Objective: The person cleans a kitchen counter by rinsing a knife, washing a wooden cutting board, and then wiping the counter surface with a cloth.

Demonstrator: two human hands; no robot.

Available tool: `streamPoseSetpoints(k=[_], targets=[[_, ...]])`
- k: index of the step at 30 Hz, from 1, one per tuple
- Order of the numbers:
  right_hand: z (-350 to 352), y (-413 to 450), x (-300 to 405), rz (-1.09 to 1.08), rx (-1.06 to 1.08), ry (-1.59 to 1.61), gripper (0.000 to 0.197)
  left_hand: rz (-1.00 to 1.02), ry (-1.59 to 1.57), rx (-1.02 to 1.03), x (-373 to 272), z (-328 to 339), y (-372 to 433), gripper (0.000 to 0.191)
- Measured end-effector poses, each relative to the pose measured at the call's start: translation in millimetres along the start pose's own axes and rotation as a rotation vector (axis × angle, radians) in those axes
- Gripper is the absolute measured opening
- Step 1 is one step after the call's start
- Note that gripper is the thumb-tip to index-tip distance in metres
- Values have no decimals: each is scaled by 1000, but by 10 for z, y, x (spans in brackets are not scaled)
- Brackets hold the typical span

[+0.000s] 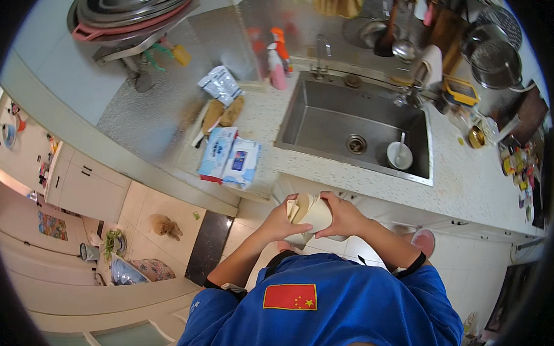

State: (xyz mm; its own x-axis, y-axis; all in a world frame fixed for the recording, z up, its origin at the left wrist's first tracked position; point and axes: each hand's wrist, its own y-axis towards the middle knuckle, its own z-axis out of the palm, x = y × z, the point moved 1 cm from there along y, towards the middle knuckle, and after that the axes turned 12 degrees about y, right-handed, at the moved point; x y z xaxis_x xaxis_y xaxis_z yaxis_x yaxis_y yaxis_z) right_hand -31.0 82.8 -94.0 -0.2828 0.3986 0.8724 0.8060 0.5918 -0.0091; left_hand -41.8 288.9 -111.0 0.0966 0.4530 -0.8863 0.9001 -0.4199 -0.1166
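Both my hands are around a cream-coloured roll of sheet material [319, 214], paper or cloth, in front of my chest. My left hand [275, 222] grips its left side, where folded layers show at the top. On the opposite side my right hand [345, 217] presses against the outer turn. A pale loose part hangs below the fingers, partly hidden by them. The roll is held just short of the counter's front edge, below the stainless steel sink [327, 122]. In that sink a white bowl [396, 160] with a white spoon in it stands right of the drain.
Two packs of wipes [241, 160], brown root vegetables [224, 111] and a silver pouch [220, 84] lie on the left counter. Spray bottles [277, 65] stand behind. Pans [496, 57] and ladles hang right. A dog [164, 226] lies on the floor beyond the doorway.
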Motion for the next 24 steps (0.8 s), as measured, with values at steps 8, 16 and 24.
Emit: streamPoseSetpoints(k=[8,16,24], targets=[[458,1313,-77,24,164,638,47,-258,-164,-384,382,-1799,-679,60],[623,1350,-592,357,-181,682,33,-577,902,-780,694,-3249,-493,78],[387,883,-614,470,-371,694,31,-795,941,-584,1247,-3259,206,85]])
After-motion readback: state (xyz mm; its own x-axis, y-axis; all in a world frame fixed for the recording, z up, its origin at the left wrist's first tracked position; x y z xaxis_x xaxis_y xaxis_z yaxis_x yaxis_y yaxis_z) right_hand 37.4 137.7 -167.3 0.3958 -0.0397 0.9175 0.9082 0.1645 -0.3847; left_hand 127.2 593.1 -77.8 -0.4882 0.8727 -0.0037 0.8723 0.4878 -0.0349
